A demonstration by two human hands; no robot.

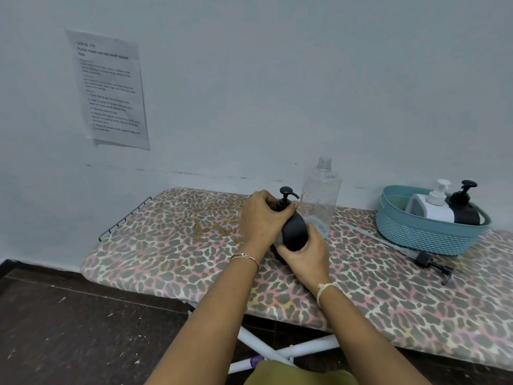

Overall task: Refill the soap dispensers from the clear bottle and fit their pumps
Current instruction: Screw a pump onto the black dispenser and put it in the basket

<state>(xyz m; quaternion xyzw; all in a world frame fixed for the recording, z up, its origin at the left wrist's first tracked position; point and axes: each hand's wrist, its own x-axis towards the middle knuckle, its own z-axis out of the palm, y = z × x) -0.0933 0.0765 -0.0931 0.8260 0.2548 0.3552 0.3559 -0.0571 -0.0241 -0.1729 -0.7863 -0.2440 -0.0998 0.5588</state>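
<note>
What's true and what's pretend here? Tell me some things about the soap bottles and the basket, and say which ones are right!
1. The left hand and the right hand both hold the black dispenser. True.
2. The clear bottle has its cap on. False: its threaded neck is open.
3. The blue basket holds a white dispenser and a second black dispenser. True.
4. The basket stands on the floor. False: it stands on the leopard-print board.
5. A loose pump lies on the board by the basket. True.
</note>
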